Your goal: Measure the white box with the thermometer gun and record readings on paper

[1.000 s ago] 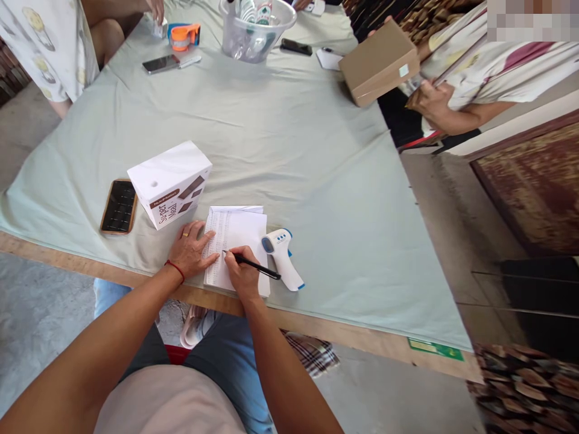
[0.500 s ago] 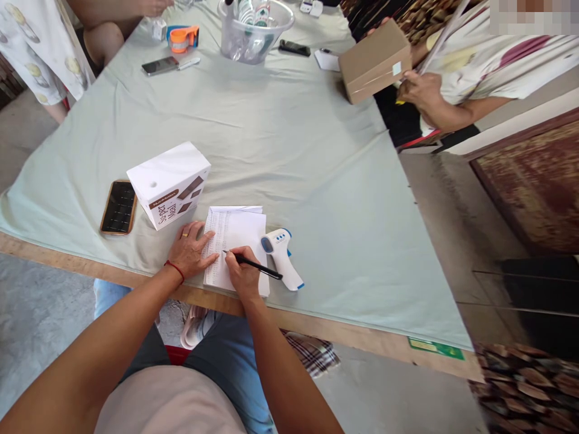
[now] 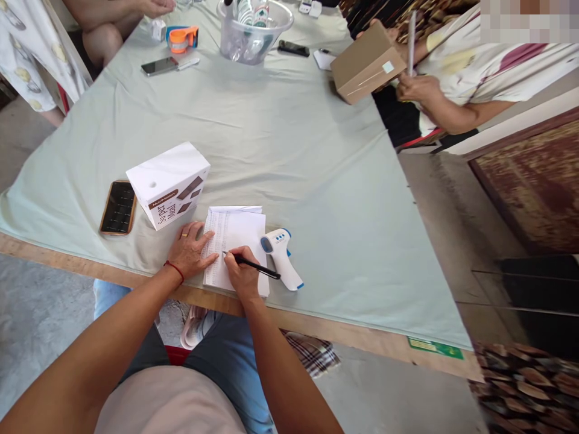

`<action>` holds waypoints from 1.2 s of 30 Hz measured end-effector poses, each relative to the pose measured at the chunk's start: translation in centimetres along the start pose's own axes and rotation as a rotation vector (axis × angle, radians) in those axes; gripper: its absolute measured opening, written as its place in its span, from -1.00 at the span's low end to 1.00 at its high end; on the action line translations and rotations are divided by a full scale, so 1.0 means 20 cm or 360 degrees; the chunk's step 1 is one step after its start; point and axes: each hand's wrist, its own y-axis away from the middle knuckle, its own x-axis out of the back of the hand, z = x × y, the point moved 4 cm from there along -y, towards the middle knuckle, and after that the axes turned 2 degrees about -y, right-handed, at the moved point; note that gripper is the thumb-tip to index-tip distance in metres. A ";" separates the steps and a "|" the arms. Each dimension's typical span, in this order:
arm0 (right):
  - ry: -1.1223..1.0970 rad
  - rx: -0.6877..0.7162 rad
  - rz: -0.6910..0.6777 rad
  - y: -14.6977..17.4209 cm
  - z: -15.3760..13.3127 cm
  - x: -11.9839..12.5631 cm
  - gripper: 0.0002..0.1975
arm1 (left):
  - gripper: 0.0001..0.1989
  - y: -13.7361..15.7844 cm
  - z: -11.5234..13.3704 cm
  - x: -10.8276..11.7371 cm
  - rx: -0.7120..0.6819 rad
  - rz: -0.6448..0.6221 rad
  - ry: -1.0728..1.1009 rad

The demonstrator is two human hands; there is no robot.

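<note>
Head view: we pin the notepad (image 3: 235, 247) flat on the desk (image 3: 294, 157) with our left hand (image 3: 192, 248), fingers spread, while our right hand (image 3: 242, 274), its grip closed on the pen (image 3: 253, 265), should write with light, steady strokes.

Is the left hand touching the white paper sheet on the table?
Touching. In the head view, the left hand lies flat with its fingertips resting on the left edge of the paper sheet.
</note>
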 end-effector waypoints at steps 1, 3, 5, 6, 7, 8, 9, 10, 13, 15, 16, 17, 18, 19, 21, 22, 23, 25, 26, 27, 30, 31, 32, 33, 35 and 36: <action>-0.0005 -0.0005 0.0000 0.00 0.00 0.00 -0.88 | -0.48 0.00 0.00 0.00 -0.0001 0.0000 -0.0001; -0.0017 -0.0011 0.0011 0.00 0.00 0.00 -0.88 | -0.48 0.00 0.00 0.00 -0.0001 -0.0004 -0.0001; -0.0018 -0.0008 0.0021 0.00 0.01 0.00 -0.88 | -0.48 0.00 0.00 0.00 0.0003 -0.0006 -0.0001; -0.0015 -0.0005 0.0023 0.00 0.01 0.00 -0.88 | -0.48 0.00 0.00 0.00 0.0003 -0.0008 -0.0001; -0.0012 -0.0004 0.0023 0.00 0.01 0.00 -0.89 | -0.48 0.00 0.00 0.00 0.0003 -0.0008 -0.0004; -0.0013 -0.0004 0.0024 0.00 0.01 0.00 -0.89 | -0.48 0.00 0.00 0.00 0.0002 -0.0010 -0.0007; -0.0019 -0.0006 0.0029 0.00 0.01 0.00 -0.89 | -0.47 0.00 0.00 0.00 -0.0001 -0.0012 -0.0011; -0.0027 -0.0007 0.0038 0.00 0.01 0.00 -0.88 | -0.47 0.00 0.00 0.00 -0.0005 -0.0015 -0.0014; -0.0038 -0.0005 0.0052 0.00 0.00 0.01 -0.87 | -0.47 0.00 0.00 0.00 -0.0005 -0.0014 -0.0015; -0.0031 0.0002 0.0051 0.00 0.00 0.01 -0.87 | -0.47 0.00 0.00 0.00 -0.0002 -0.0012 -0.0011; -0.0027 0.0007 0.0052 0.00 0.00 0.01 -0.87 | -0.47 0.00 0.00 0.00 -0.0002 -0.0011 -0.0008; -0.0025 0.0012 0.0055 0.00 0.00 0.01 -0.87 | -0.47 0.00 0.00 0.00 -0.0002 -0.0011 -0.0004; -0.0023 0.0018 0.0057 0.00 0.00 0.01 -0.87 | -0.47 0.00 0.00 0.00 -0.0002 -0.0010 -0.0002; -0.0021 0.0023 0.0059 0.00 0.00 0.01 -0.87 | -0.47 0.00 0.00 0.00 -0.0001 -0.0007 -0.0001; -0.0020 0.0030 0.0051 0.00 0.00 0.01 -0.87 | -0.47 0.00 0.00 0.00 -0.0002 0.0002 -0.0006; -0.0017 0.0033 0.0046 0.00 0.00 0.00 -0.87 | -0.47 0.00 0.00 0.00 -0.0004 0.0006 -0.0010; -0.0009 0.0036 0.0041 0.00 0.00 0.00 -0.87 | -0.47 0.00 0.00 0.00 -0.0006 0.0008 -0.0012; 0.0009 0.0043 0.0031 0.00 0.00 0.00 -0.87 | -0.47 0.00 0.00 0.00 -0.0010 0.0007 -0.0014; 0.0018 0.0045 0.0029 0.00 0.00 0.00 -0.87 | -0.46 0.00 0.00 0.00 -0.0011 0.0006 -0.0013; 0.0024 0.0045 0.0029 0.00 0.00 0.00 -0.87 | -0.47 0.00 0.00 0.00 -0.0011 0.0006 -0.0012; 0.0029 0.0037 0.0025 0.00 0.01 0.00 -0.87 | -0.47 0.00 0.00 0.00 -0.0014 0.0018 -0.0005; 0.0030 0.0032 0.0022 0.00 0.01 0.00 -0.87 | -0.47 0.00 0.00 0.00 -0.0015 0.0022 -0.0003; 0.0031 0.0028 0.0017 0.00 0.01 0.00 -0.87 | -0.47 0.00 0.00 0.00 -0.0014 0.0024 -0.0001; 0.0033 0.0024 0.0016 0.00 0.01 0.00 -0.86 | -0.47 0.00 0.00 0.00 -0.0012 0.0022 0.0001; 0.0039 0.0021 0.0018 0.00 0.01 0.00 -0.86 | -0.47 0.00 0.00 0.00 -0.0006 0.0015 0.0005; 0.0040 0.0022 0.0016 0.00 0.01 0.00 -0.86 | -0.47 0.00 0.00 0.00 -0.0002 0.0010 0.0007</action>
